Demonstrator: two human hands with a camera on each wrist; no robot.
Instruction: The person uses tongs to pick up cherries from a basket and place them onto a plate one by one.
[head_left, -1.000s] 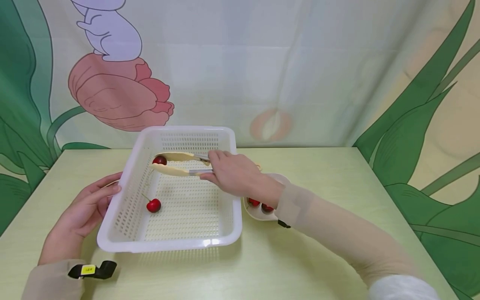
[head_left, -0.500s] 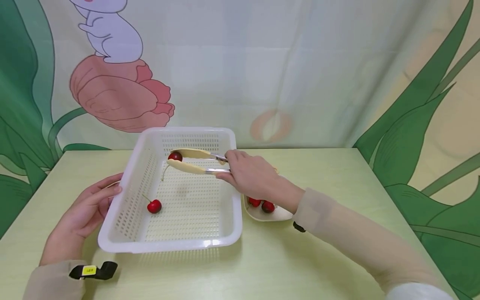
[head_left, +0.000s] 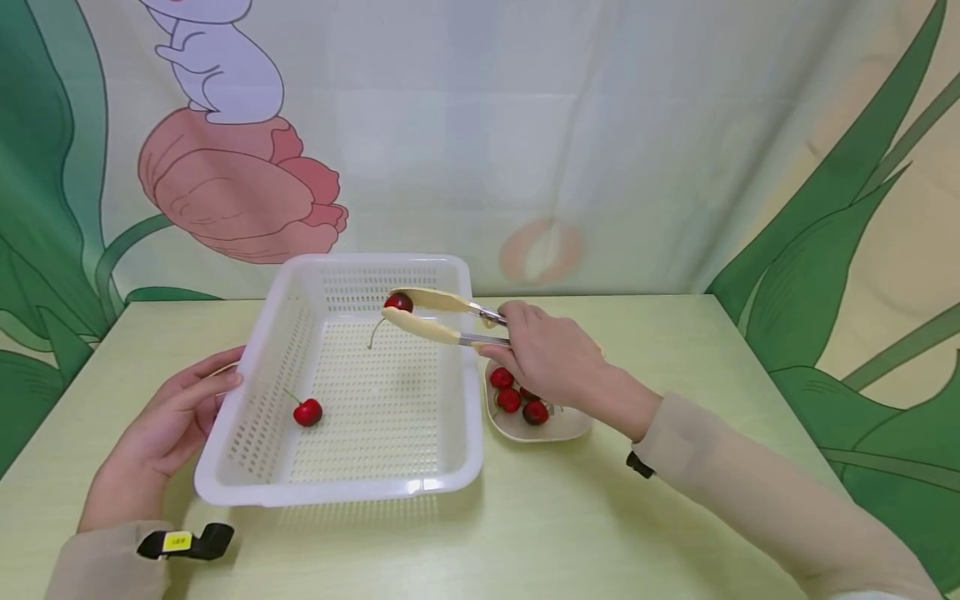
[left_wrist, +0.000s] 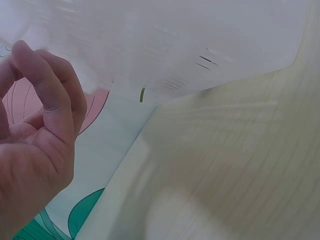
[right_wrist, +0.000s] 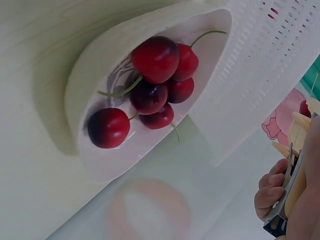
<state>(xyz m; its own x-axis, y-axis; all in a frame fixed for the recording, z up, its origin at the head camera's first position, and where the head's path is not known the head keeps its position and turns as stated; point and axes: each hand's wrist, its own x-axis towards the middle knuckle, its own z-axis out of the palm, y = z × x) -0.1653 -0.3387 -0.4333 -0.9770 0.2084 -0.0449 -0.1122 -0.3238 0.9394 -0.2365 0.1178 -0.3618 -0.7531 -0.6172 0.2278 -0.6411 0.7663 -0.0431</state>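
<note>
In the head view my left hand grips the left rim of a white perforated plastic basket. The left wrist view shows the bent fingers of that hand by the basket's side; their contact with the rim is hard to see there. My right hand holds cream-tipped metal tongs. Between the tongs' tips is a dark red cherry, stem hanging down, above the back part of the basket. Another cherry with its stem lies on the basket floor, towards the left.
Right of the basket stands a small white dish with several cherries in it, partly below my right hand. A pale wood-grain table bears everything. Behind its far edge hangs a printed curtain.
My right hand has moved right, carrying the tongs and the cherry from the basket's left side towards its right back. More of the dish shows now. The left hand stays at the rim.
</note>
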